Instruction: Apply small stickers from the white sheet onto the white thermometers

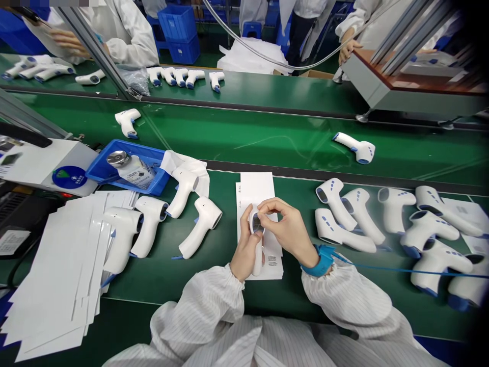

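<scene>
My left hand is wrapped round the handle of a white infrared thermometer, holding it upright with its small screen facing me. My right hand pinches at the screen with thumb and forefinger; what lies between the fingertips is too small to make out. A blue wrist strap with a blue cord sits on my right wrist. Both hands hover over a white paper sheet on the green bench.
Three white thermometers lie to the left, several more to the right. A stack of flat white cards fills the near left. A blue tray holds a bottle. Two thermometers lie on the conveyor belt; other people work across it.
</scene>
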The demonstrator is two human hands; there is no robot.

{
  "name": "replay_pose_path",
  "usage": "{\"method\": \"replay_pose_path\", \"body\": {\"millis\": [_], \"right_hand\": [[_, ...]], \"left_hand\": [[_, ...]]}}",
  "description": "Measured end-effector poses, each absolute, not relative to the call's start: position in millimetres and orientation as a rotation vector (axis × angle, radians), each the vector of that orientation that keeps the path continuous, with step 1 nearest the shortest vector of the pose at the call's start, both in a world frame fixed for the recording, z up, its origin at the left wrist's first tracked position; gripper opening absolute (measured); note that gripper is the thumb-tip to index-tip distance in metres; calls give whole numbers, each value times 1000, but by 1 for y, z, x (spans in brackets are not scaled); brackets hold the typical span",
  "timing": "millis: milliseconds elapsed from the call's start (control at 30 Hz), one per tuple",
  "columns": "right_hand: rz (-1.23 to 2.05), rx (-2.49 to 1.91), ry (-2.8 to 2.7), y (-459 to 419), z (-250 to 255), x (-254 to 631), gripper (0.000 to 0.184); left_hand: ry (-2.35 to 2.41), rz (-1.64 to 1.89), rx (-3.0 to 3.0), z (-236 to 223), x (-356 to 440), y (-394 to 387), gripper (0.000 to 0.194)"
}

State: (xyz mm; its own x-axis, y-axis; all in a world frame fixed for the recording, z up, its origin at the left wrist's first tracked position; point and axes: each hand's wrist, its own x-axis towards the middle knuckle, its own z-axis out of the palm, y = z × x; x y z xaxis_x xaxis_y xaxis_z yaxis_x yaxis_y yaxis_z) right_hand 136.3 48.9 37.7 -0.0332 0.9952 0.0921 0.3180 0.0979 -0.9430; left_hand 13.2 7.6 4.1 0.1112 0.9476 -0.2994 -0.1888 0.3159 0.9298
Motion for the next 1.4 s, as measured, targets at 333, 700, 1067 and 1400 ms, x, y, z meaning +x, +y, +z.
{"method": "replay_pose_path", "body": {"millis": [333,700,1067,1400], "right_hand": [[968,-1364,-1510,49,39,136,8],[960,-1374,-1540,49,39,134,9],[1228,-1348,-1332,47,48,145,16],[984,-1249,-1548,33,70,142,15]], "left_hand": [[1051,888,789,5,12,7,67],[1032,948,677,13,16,12,53],[1180,989,736,36,12,20,27],[1327,1105,1163,46,8,14,33]]}}
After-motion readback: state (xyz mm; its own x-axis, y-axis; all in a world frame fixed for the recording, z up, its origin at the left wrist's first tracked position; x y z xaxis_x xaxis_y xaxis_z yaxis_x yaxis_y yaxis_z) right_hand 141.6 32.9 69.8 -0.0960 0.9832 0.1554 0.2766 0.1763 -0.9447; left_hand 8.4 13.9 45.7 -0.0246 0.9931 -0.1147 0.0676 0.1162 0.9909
